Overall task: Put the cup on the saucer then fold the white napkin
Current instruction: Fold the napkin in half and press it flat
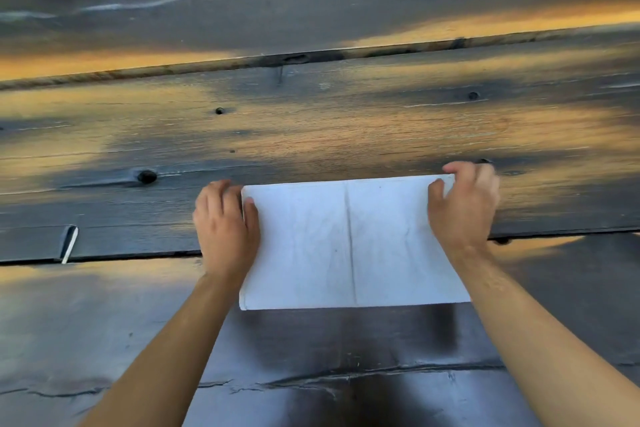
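The white napkin (349, 246) lies flat on the dark wooden counter (311, 121), folded into a rectangle. The left hand (225, 222) pinches its far left corner, and the right hand (462, 204) pinches its far right corner.

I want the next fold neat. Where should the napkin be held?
Keep hold of the napkin by its two far corners, where the left hand and right hand pinch it now. It lies flat as a wide rectangle with a centre crease, so corner grips likely keep edges aligned.

No legible text or markings anywhere.
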